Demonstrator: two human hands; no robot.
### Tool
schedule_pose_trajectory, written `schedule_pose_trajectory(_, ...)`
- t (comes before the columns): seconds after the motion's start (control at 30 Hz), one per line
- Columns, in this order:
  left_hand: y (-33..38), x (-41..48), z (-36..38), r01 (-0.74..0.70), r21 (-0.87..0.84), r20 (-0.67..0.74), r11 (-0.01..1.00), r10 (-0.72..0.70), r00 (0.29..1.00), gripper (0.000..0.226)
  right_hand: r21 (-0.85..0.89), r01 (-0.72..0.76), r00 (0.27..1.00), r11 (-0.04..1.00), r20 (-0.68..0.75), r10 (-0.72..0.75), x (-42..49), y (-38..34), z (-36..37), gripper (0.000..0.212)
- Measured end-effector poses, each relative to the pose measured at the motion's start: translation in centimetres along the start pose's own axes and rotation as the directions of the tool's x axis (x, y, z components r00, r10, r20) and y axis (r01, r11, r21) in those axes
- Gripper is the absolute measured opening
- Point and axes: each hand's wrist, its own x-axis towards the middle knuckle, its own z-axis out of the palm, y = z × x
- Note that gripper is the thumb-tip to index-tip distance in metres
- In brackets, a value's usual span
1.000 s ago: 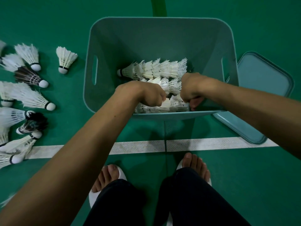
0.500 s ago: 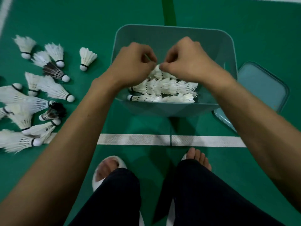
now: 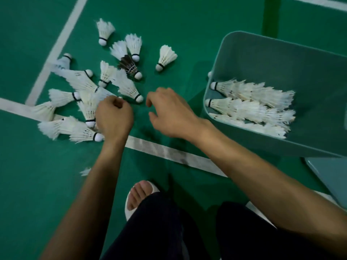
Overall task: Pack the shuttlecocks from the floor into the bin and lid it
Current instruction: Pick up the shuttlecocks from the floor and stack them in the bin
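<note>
- Loose shuttlecocks (image 3: 82, 94) scattered on the floor (image 3: 37, 184) left of the bin (image 3: 281, 59), mostly white, with a dark-feathered shuttlecock (image 3: 129, 67) among them.
- Left hand (image 3: 112, 117) over the near edge of that pile, fingers (image 3: 109, 102) curled tight; impossible to tell whether anything sits inside the curl.
- Right hand (image 3: 169, 113) between pile and bin, fingers (image 3: 161, 91) loosely bent, holding nothing, near the cork of one white shuttlecock (image 3: 129, 89).
- Inside the bin, packed rows (image 3: 253, 106) lying sideways, corks toward the bin's left wall.
- Lid (image 3: 330, 175) flat on the floor at the bin's near right corner, off the bin.
- Green court floor, white line (image 3: 169, 152) running just in front of the bin; toes in a white slipper (image 3: 139, 196) nearer still.
</note>
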Motion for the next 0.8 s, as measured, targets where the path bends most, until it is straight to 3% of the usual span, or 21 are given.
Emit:
schedule_pose_trajectory(0.1,-2.8,-0.2,0.2,0.212,0.090,-0.178,0.973,-0.193,0.965,0.024,-0.007,-0.025,0.994,1.000,0.107,0.026,1.6,0.4,2.6,0.028)
schedule_pose_trajectory(0.17,-4.7,-0.3,0.9,0.249,0.192,-0.252,0.949,-0.198,0.947,0.029,-0.006,-0.037,0.991,0.999,0.126,0.038,3.1,0.4,4.2,0.028)
schedule_pose_trajectory(0.3,-7.8,-0.9,2.4,0.007,0.392,-0.143,0.920,0.054,0.988,0.047,0.043,-0.049,0.999,0.998,0.021,0.048,6.3,0.0,6.7,0.028)
schedule_pose_trajectory(0.37,-8.4,-0.5,2.5,-0.043,0.490,-0.049,0.871,0.076,0.996,0.070,0.055,-0.014,0.998,0.998,-0.065,0.017,8.3,-0.4,7.2,0.040)
schedule_pose_trajectory(0.43,-8.6,0.2,1.8,-0.081,0.540,0.013,0.837,0.089,0.996,0.077,0.018,0.026,0.995,1.000,-0.099,-0.024,10.2,-0.9,7.3,0.058)
schedule_pose_trajectory(0.5,-9.0,1.3,0.6,-0.144,0.559,0.067,0.817,0.129,0.989,0.061,-0.067,0.045,0.998,0.997,-0.029,-0.047,11.5,-1.0,7.6,0.071)
schedule_pose_trajectory(0.57,-9.1,2.4,-0.7,-0.143,0.527,0.117,0.838,0.095,0.989,0.038,-0.115,0.041,0.999,0.992,0.025,-0.038,12.0,-1.0,8.3,0.068)
schedule_pose_trajectory(0.7,-7.7,3.1,-3.3,0.014,0.324,0.100,0.946,-0.049,0.994,0.025,-0.090,-0.111,0.984,0.990,-0.149,0.097,11.0,-1.2,9.8,0.041)
schedule_pose_trajectory(0.8,-6.2,3.0,-4.3,-0.011,0.245,0.102,0.969,-0.014,0.995,0.014,-0.053,-0.284,0.945,0.957,-0.187,0.270,9.9,-1.3,9.8,0.039)
